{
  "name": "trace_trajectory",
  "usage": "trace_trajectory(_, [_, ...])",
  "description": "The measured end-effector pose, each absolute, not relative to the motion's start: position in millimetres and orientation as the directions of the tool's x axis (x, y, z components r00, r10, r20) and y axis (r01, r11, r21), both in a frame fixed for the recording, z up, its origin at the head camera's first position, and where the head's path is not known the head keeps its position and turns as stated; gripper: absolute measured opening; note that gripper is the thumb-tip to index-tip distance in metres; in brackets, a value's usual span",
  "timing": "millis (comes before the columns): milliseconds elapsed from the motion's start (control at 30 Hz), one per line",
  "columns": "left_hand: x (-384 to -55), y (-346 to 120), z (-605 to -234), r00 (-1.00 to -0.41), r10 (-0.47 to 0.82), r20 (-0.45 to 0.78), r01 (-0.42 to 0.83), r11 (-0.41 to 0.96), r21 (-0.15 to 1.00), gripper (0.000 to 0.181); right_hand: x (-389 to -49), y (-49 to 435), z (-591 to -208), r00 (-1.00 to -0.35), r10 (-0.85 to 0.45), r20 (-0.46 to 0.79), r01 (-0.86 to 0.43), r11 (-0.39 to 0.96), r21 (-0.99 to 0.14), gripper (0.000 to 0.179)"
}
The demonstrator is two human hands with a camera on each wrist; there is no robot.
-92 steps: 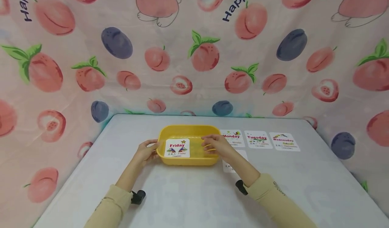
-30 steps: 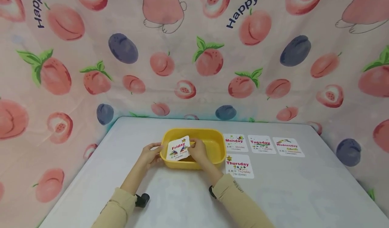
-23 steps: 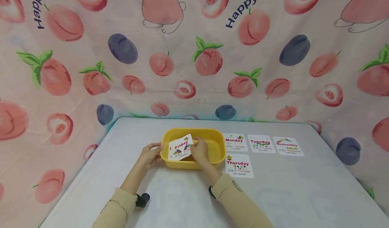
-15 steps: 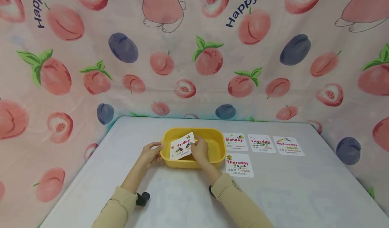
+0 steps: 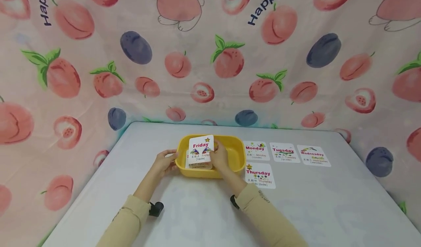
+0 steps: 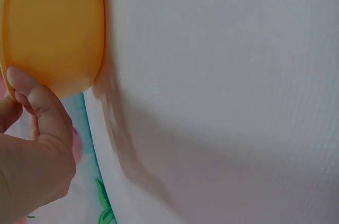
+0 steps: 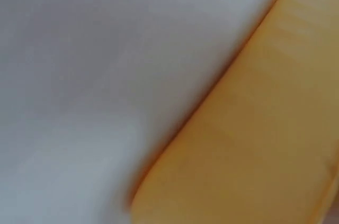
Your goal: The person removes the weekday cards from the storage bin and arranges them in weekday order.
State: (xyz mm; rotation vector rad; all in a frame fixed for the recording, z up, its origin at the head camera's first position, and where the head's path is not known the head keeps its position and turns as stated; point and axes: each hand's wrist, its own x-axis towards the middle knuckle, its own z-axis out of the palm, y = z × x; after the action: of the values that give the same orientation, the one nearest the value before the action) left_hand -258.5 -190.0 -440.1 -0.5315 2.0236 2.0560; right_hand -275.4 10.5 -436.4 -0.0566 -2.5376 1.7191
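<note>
Your right hand (image 5: 219, 158) pinches the right edge of the flat, white, round-cornered Friday card (image 5: 200, 148), fingers closed on it; the card extends to their left, above the smooth yellow tray (image 5: 235, 156), partly covering the Saturday card (image 5: 201, 166). Your left hand (image 5: 165, 163) grips the tray's left rim between thumb and fingers. Four similar cards (image 5: 260, 175) lie flat on the pale bench (image 5: 197, 210).

Tray (image 5: 236, 155), plain yellow; Friday card (image 5: 201, 149), white, red heading, gold star. Counter (image 5: 197, 210), plain white; sleeves (image 5: 125, 219), beige. Backdrop cloth (image 5: 227, 102) at twelve o'clock, pale pink, printed with red peaches, dark-blue plums and green leaves.
</note>
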Motion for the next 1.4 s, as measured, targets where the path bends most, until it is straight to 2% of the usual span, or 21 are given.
trace_trajectory(567, [-268, -189, -431, -0.905, -0.095, -0.414, -0.414, -0.018, 0.910, 0.042, -253, 57, -397, -0.999, -0.041, -0.001, -0.010, 0.257, -0.966, 0.056])
trace_trajectory(733, [-267, -187, -432, -0.908, -0.080, -0.410, -0.408, -0.041, 0.912, 0.042, -242, 77, -393, -0.998, -0.058, 0.000, -0.017, 0.282, -0.959, 0.062])
trace_trajectory(967, [-262, -188, -435, -0.913, -0.077, -0.401, -0.397, -0.058, 0.916, 0.043, -225, 106, -396, -0.996, -0.022, -0.090, 0.081, 0.266, -0.961, 0.062])
trace_trajectory(1133, [-258, -189, -434, -0.916, -0.059, -0.396, -0.391, -0.077, 0.917, 0.045, -214, 135, -400, -0.998, -0.023, -0.064, 0.053, 0.327, -0.944, 0.059])
trace_trajectory(1400, [-257, -189, -436, -0.920, -0.049, -0.390, -0.385, -0.085, 0.919, 0.046, -201, 178, -407, -0.995, 0.000, -0.096, 0.089, 0.377, -0.922, 0.060])
